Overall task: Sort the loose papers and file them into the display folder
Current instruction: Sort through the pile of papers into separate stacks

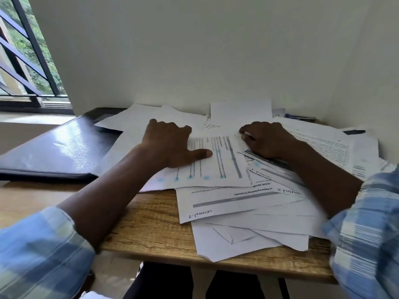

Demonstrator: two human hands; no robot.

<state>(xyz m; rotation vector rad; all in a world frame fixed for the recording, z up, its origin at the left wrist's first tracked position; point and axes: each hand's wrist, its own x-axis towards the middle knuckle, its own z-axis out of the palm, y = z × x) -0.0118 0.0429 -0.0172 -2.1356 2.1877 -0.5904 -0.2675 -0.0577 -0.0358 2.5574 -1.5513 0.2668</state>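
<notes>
Far left on the wooden worktop (151,223): closed dark display folder (54,149), lying flat, right side overlapped by the loose papers (248,234). Just beside it: left grip (170,143) apart, thumb stretched out, pressing down on a printed sheet (224,167) atop the heap. Further right: right grip (263,139) curled at the edge of another sheet, clamped or only resting, cannot tell. Papers heaped across middle and right, several overhanging the near edge.

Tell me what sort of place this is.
Probably a desk in a home or small office corner: a small wooden table against a plain wall, a barred window to the left, and loose papers beside a dark display folder.
</notes>
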